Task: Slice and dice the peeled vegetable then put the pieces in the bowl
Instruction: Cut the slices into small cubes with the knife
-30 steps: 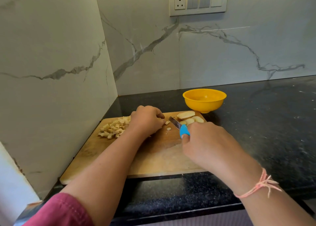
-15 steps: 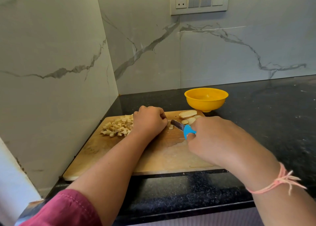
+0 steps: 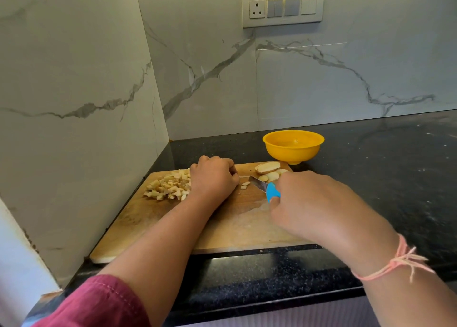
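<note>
A wooden cutting board [image 3: 222, 228] lies on a black table [image 3: 371, 178] in the corner where two marble walls meet. A pile of pale diced pieces [image 3: 168, 184] sits near the board's far left edge. A few uncut slices [image 3: 268, 171] lie at its far right corner. Just beyond that corner a yellow bowl [image 3: 293, 148] stands on the table, its bare yellow inside catching a glint of light. The left hand [image 3: 214, 178] rests on the board just beside the diced pile, fingers curled under. Whether its grip closes on anything cannot be told. The right hand [image 3: 314, 203], with a pink thread [image 3: 395, 262] at the wrist, has its grip clamped round the blue handle of a knife [image 3: 262, 185]. The blade points toward the left hand, beside a few loose bits [image 3: 245, 185].
</note>
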Demonstrator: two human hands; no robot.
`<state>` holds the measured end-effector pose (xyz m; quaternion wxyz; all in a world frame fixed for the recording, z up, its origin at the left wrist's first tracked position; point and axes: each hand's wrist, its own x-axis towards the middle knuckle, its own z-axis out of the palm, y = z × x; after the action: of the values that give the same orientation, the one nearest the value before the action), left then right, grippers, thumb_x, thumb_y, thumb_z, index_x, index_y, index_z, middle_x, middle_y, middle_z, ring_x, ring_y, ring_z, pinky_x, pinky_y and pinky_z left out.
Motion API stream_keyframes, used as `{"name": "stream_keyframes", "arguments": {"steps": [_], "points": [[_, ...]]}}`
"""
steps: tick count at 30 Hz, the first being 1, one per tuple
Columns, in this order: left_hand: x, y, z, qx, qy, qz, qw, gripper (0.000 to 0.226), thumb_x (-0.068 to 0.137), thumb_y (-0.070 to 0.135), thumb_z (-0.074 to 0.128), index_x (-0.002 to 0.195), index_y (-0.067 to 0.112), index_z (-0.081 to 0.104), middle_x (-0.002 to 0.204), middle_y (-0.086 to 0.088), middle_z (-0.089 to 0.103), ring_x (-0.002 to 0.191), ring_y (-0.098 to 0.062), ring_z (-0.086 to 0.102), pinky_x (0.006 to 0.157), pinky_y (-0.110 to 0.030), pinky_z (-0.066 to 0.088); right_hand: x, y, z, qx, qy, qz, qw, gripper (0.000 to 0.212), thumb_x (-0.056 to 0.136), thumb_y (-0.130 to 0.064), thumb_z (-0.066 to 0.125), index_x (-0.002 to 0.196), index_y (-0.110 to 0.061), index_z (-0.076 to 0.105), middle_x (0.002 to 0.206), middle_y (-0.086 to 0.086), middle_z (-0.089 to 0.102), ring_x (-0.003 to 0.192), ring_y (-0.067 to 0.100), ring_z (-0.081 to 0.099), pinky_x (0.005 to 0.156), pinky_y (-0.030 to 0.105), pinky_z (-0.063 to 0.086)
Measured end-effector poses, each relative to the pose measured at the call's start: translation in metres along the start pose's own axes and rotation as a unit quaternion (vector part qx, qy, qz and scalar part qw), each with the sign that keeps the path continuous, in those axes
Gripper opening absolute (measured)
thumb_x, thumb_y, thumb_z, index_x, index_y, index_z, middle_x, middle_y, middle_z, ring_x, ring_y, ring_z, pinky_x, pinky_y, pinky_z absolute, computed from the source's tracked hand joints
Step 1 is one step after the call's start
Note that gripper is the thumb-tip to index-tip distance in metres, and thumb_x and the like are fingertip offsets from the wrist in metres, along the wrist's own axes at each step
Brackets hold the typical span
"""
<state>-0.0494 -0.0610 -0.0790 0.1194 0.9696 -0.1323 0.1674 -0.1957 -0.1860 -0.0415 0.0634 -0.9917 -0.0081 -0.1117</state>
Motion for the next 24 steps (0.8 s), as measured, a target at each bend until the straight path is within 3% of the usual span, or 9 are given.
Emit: {"name": "stream_keyframes", "arguments": {"steps": [7,11,13,15,21,24], "points": [[0.002,-0.007,-0.004,-0.003,-0.011,-0.014,1.000,0.026,0.096,0.028,0.050,0.117,0.037,0.062,0.125,0.003,0.058,0.125,-0.025,0.039,0.101,-0.043,0.033,0.004,-0.002,0.008,0.020,0.016,0.029,0.999,0.024,0.097,-0.031,0.040,0.112,-0.019,0.054,0.070,-0.006,0.038,0.075,0.018,0.046,0.052,0.026,0.031],[0.004,-0.014,-0.009,-0.061,0.018,-0.050,0.997,0.025,0.096,0.021,0.051,0.113,0.034,0.065,0.126,0.002,0.060,0.120,-0.022,0.047,0.097,-0.041,0.041,0.009,-0.022,0.019,0.037,-0.010,0.016,0.999,0.026,0.097,-0.029,0.041,0.115,-0.016,0.055,0.092,0.002,0.056,0.080,0.020,0.049,0.060,0.028,0.038],[0.005,-0.023,-0.014,-0.133,0.048,-0.063,0.988,0.024,0.096,0.017,0.052,0.113,0.029,0.065,0.121,0.002,0.062,0.107,-0.015,0.054,0.086,-0.031,0.048,0.010,-0.035,0.026,0.037,-0.021,-0.008,0.999,0.025,0.097,-0.028,0.042,0.114,-0.015,0.056,0.081,0.001,0.051,0.081,0.020,0.053,0.061,0.030,0.041],[0.004,-0.029,-0.020,-0.175,0.072,-0.074,0.979,0.025,0.095,0.013,0.054,0.115,0.023,0.065,0.116,0.001,0.064,0.093,-0.009,0.055,0.075,-0.022,0.044,0.010,-0.045,0.029,0.032,-0.020,-0.026,0.999,0.024,0.097,-0.027,0.043,0.109,-0.013,0.058,0.070,0.000,0.044,0.077,0.019,0.055,0.054,0.028,0.038],[0.003,-0.034,-0.026,-0.219,0.079,-0.090,0.968,0.020,0.093,0.010,0.058,0.109,0.020,0.066,0.108,0.000,0.065,0.093,-0.012,0.056,0.080,-0.025,0.049,0.005,-0.024,0.015,0.047,0.004,0.007,0.999,0.026,0.097,-0.031,0.042,0.114,-0.016,0.056,0.076,-0.001,0.048,0.073,0.017,0.050,0.052,0.026,0.034],[0.004,-0.031,-0.026,-0.217,0.063,-0.076,0.971,0.016,0.092,0.013,0.060,0.104,0.020,0.068,0.102,0.002,0.065,0.092,-0.013,0.058,0.078,-0.027,0.050,-0.007,-0.009,0.011,0.018,0.033,0.027,0.999,0.018,0.097,-0.029,0.040,0.099,-0.021,0.056,0.066,-0.006,0.040,0.060,0.012,0.043,0.046,0.024,0.027]]}}
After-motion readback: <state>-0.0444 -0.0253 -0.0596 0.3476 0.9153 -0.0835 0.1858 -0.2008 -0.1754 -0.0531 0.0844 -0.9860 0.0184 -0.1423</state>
